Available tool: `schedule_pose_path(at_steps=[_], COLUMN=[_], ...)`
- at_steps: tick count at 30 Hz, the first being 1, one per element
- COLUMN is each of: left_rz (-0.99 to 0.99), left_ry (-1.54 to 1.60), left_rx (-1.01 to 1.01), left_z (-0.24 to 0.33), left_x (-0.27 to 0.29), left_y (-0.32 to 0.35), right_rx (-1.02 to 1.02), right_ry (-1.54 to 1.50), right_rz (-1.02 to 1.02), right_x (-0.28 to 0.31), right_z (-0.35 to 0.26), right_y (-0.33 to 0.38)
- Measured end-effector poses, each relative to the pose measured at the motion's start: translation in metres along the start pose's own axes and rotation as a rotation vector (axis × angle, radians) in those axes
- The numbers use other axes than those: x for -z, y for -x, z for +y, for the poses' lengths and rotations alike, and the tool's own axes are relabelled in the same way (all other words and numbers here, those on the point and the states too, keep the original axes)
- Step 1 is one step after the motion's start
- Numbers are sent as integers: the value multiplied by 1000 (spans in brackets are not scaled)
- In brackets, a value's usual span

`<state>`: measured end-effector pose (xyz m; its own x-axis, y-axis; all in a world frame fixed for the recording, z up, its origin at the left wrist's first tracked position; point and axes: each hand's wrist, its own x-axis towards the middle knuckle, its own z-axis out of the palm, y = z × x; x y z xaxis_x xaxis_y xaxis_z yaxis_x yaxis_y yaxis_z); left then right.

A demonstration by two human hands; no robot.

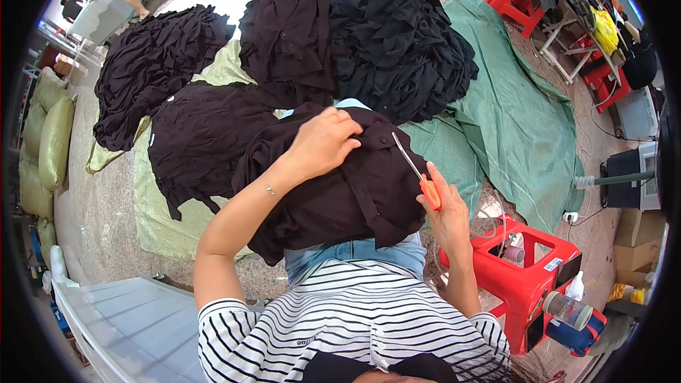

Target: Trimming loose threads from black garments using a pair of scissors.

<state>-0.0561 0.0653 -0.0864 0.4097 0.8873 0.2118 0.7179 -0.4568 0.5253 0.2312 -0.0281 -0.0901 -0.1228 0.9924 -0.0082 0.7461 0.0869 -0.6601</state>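
The thread snips [418, 172], orange-handled with the thin blades angled up toward the fabric, could nick the dark garment [340, 191] if the cloth bunches under their tips. The garment lies draped over the person's lap. The left hand [323, 143] pinches a fold of it near the top, fingers curled together. The right hand [447, 213] grips the snips' handle, just right of the garment's edge.

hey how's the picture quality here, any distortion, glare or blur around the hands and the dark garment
Head view: strong fisheye bending, with a black rim at the corners; lighting even and soft, shadows faint. The left hand and right hand with the orange-handled snips look sharp; the dark garment swallows fold detail; the white panel at lower left looks washed out.
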Motion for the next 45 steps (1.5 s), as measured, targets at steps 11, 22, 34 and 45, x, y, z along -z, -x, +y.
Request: schedule_pose_path(at_steps=[11, 22, 34, 45], left_rz=[-382, -224, -164, -180], left_ry=[903, 1356, 1401, 1366], left_rx=[572, 730, 564, 574], left_z=[-49, -32, -20, -22], left_x=[-9, -13, -22, -28], left_y=[-8, 6, 14, 17], right_rx=[100, 99, 78, 21], right_ry=[92, -7, 21, 29], right_rz=[5, 97, 72, 52], right_x=[4, -6, -6, -2], right_z=[-24, -41, -41, -29], right_y=[18, 23, 27, 30])
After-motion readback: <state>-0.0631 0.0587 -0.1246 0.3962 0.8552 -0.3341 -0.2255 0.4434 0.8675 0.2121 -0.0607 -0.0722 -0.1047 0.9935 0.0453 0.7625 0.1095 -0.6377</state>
